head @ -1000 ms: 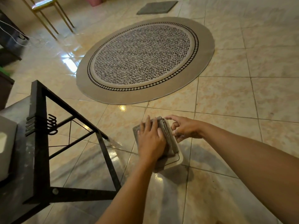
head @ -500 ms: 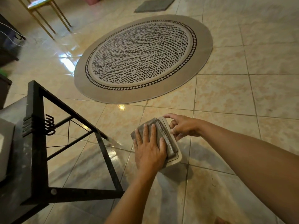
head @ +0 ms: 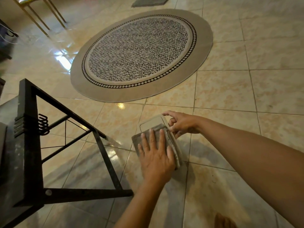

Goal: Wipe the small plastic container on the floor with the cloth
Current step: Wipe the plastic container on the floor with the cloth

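A small whitish plastic container (head: 152, 123) lies flat on the tiled floor, its far end uncovered. A folded grey cloth (head: 171, 142) covers its near part. My left hand (head: 156, 157) presses flat on the cloth with fingers spread. My right hand (head: 181, 124) pinches the container's far right edge with its fingertips and holds it steady.
A black metal table frame (head: 29, 145) stands close on the left, one leg reaching toward the container. A round patterned rug (head: 139, 53) lies beyond. Yellow chair legs (head: 41, 15) and a grey mat (head: 149, 1) are far off. A bare toe (head: 223, 221) shows at the bottom.
My left hand has drawn the cloth back toward me along the container, uncovering its far end. My right hand stays on the container's edge.
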A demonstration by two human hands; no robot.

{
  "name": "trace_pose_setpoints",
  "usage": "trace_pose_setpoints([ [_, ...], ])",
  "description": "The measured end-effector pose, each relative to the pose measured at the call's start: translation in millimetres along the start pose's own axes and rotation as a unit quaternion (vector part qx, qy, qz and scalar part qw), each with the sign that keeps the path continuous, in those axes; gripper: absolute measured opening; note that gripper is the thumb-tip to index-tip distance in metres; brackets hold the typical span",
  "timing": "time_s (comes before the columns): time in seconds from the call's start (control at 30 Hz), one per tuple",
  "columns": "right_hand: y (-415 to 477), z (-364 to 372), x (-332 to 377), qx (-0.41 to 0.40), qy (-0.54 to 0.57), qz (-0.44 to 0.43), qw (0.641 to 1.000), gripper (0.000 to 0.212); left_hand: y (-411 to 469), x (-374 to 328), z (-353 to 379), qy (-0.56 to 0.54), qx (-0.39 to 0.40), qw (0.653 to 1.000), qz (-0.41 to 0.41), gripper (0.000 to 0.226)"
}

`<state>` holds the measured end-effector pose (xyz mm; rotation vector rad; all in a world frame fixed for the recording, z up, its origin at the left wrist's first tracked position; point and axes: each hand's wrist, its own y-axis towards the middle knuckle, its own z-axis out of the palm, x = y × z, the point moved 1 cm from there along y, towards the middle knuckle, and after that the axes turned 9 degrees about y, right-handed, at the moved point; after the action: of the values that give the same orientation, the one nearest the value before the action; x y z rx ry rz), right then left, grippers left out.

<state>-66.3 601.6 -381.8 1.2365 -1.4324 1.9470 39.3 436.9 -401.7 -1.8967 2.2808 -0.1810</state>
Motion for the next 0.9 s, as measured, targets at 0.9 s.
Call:
trace_pose_setpoints([
  [0.9,-1,6,0,-0.016,-0.027,-0.003,0.999,0.075,2,-1,2,-0.013,-0.024,0.999,-0.035,0.062],
])
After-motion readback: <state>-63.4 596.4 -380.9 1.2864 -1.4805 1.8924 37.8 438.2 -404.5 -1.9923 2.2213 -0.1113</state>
